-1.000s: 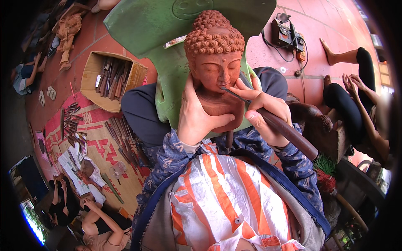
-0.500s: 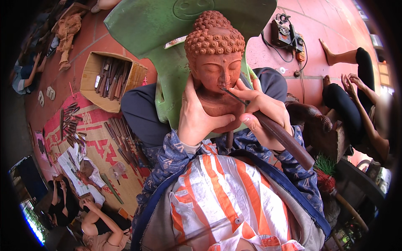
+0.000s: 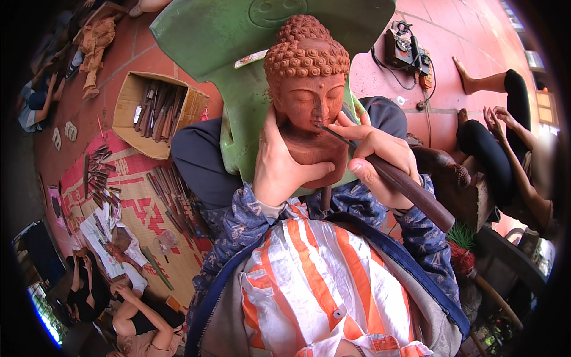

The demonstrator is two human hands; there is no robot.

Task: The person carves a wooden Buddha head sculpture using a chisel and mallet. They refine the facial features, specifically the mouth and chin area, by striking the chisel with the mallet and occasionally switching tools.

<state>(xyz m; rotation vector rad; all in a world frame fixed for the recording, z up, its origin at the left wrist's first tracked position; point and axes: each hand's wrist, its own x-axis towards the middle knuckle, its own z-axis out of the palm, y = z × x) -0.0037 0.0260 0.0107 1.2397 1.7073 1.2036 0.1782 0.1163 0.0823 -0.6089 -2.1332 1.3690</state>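
A reddish-brown wooden Buddha bust (image 3: 312, 89) with curled hair stands upright before me on a green plastic chair (image 3: 241, 98). My left hand (image 3: 278, 160) grips its neck and base from the left, thumb across the front. In my right hand (image 3: 383, 157) is a carving chisel (image 3: 410, 193) with a long dark wooden handle, slanting down to the right. Its thin metal blade reaches up to the bust's mouth and chin, and the tip appears to touch there. My right fingertips rest near the blade beside the bust's jaw.
On the left, a cardboard box (image 3: 134, 128) holds many tool handles; more chisels (image 3: 175, 199) lie on a patterned mat (image 3: 140, 202). A black electrical unit (image 3: 398, 47) with cables sits at the upper right. Other people sit at both sides; a carved wooden figure (image 3: 94, 50) lies far left.
The chisel's handle end has swung slightly right and up, with my right hand shifting a little. My left hand keeps its hold on the bust.
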